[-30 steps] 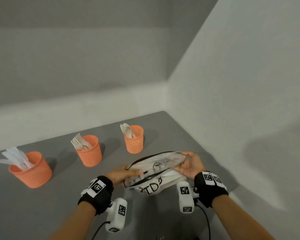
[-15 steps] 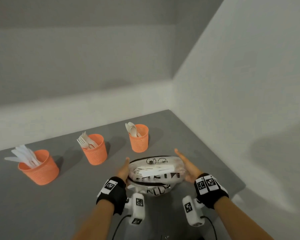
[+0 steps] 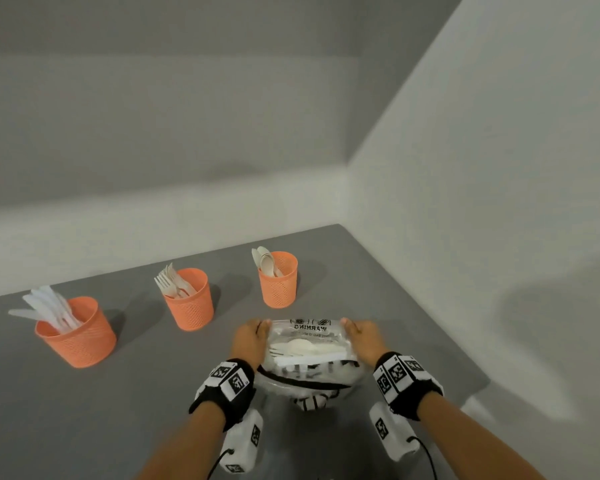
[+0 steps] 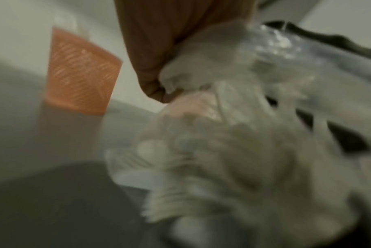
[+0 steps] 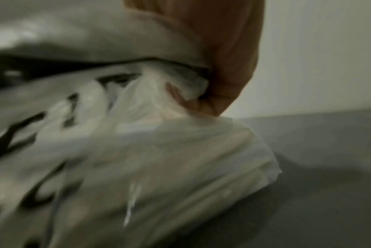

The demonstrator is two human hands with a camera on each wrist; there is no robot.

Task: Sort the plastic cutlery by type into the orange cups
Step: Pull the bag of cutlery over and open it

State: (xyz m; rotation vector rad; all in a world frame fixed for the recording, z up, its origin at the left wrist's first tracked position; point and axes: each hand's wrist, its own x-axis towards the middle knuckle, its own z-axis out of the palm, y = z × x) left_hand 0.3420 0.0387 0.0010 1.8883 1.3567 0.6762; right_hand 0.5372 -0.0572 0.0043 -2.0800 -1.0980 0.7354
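Both hands have closed in on the clear plastic bag (image 3: 309,355) since a moment ago, when the fingers stood out straight beside it; now the bag sits pinched between them, turned so that the word WARNING reads upside down along its far edge. Nearest, the left hand (image 3: 248,341) grips the bag's left end, thumb and fingers curled into the crumpled film, and the right hand (image 3: 364,337) grips the right end the same way; both wrist views are blurred but show plastic bunched under each thumb. Inside the bag lies loose white cutlery (image 3: 305,349), a fork and a spoon among it, just above the grey bench (image 3: 136,410). Farther off on the bench stand three orange cups in a row, well apart: the left cup (image 3: 78,336) holds knives, the middle cup (image 3: 189,299) holds forks, and the right cup (image 3: 278,280), nearest the corner of the pale walls, holds spoons.
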